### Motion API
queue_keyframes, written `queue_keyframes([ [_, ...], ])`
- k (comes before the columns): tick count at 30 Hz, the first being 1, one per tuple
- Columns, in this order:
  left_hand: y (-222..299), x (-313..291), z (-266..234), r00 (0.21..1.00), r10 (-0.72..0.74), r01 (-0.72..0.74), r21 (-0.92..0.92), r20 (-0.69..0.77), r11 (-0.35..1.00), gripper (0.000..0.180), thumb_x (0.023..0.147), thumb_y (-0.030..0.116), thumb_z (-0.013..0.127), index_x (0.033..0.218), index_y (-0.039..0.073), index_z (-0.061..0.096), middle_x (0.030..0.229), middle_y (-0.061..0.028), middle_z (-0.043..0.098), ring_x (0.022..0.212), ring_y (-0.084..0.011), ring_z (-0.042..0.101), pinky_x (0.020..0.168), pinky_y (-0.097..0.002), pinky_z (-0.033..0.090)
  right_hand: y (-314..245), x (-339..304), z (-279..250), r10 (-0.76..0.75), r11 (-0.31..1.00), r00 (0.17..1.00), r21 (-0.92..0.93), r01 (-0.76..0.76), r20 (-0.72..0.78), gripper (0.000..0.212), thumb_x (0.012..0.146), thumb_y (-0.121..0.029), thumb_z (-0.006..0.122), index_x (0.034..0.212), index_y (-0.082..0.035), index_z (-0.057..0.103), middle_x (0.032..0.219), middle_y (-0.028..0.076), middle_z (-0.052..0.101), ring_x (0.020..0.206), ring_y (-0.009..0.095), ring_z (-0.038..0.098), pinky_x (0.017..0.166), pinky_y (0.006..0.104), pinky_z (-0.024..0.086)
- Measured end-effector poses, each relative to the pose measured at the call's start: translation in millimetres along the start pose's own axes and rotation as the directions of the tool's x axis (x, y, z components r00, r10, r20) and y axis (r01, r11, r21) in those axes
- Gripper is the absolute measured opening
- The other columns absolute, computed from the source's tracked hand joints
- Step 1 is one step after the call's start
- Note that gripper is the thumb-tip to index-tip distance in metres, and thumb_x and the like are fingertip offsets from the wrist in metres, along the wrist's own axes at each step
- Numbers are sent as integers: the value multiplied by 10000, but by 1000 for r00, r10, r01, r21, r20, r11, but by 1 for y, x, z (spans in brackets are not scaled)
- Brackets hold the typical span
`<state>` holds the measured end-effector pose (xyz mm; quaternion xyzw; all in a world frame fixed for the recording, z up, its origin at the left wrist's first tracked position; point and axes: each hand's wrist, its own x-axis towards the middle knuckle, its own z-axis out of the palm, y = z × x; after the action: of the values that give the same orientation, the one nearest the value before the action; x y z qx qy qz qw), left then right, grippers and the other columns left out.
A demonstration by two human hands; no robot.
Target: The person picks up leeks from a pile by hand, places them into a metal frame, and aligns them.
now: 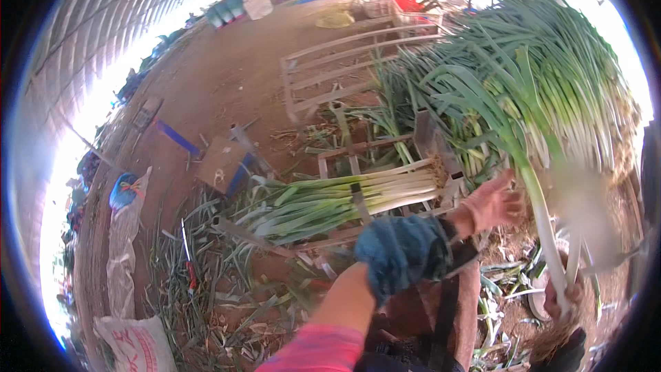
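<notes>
My left hand (490, 201), in a pinkish glove below a blue sleeve cover, reaches right with its fingers spread and nothing in it. Just past its fingertips, a leek (542, 217) stands tilted, its white stem low and its green leaves fanning up to the left. At the lower right, my right hand (556, 302) is closed around the leek's root end, partly hidden by the stems and roots. To the left of my left hand, a bundle of trimmed leeks (344, 193) lies in a metal frame (359, 203), roots to the right.
A large heap of leeks (537, 83) rises at the right. Leaf scraps (227, 296) litter the ground around a red-handled knife (189, 269). Beyond the bundle are a cardboard box (222, 164) and an empty metal rack (330, 83). A white sack (138, 344) lies lower left; crates (413, 21) stand far back.
</notes>
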<state>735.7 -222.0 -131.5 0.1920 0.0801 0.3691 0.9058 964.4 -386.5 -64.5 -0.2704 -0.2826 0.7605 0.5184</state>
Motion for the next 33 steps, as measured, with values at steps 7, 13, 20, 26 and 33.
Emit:
queue_keyframes([
  [7,55,-46,42,912,406,-408,-21,-68,913,432,724,295,757,998,41,540,913,-110,585,865,-272,571,870,-442,465,16,37,38,130,482,976,-849,-215,-174,541,657,13,556,1190,54,468,854,113,605,723,156,598,613,286,517],
  [13,129,-158,15,509,828,-663,507,-235,551,169,803,66,647,938,-19,590,840,-91,604,700,-220,600,642,-377,529,76,198,46,94,72,942,-946,315,321,459,713,-28,665,1157,-15,550,929,115,634,872,195,589,747,360,467],
  [20,215,-240,-92,124,874,-745,537,-470,395,199,853,85,589,1038,30,539,992,-98,576,962,-245,545,881,-413,479,162,367,121,154,-367,846,-766,528,510,157,825,-77,491,975,-77,540,832,124,589,828,298,594,725,431,444],
  [26,192,-268,-227,326,367,-105,353,-871,930,278,872,224,594,1068,34,539,944,-67,597,966,-244,561,759,-322,496,259,458,34,52,-568,791,-634,525,609,201,816,-90,521,1008,-91,578,883,113,621,866,280,616,809,468,410],
  [33,222,-214,-306,463,877,835,397,-132,-381,541,795,453,606,1158,58,529,1174,-161,549,1030,-327,538,876,-449,395,306,505,-47,116,-709,937,-634,310,328,198,843,-149,501,988,-120,633,930,95,634,949,307,590,835,507,415],
])
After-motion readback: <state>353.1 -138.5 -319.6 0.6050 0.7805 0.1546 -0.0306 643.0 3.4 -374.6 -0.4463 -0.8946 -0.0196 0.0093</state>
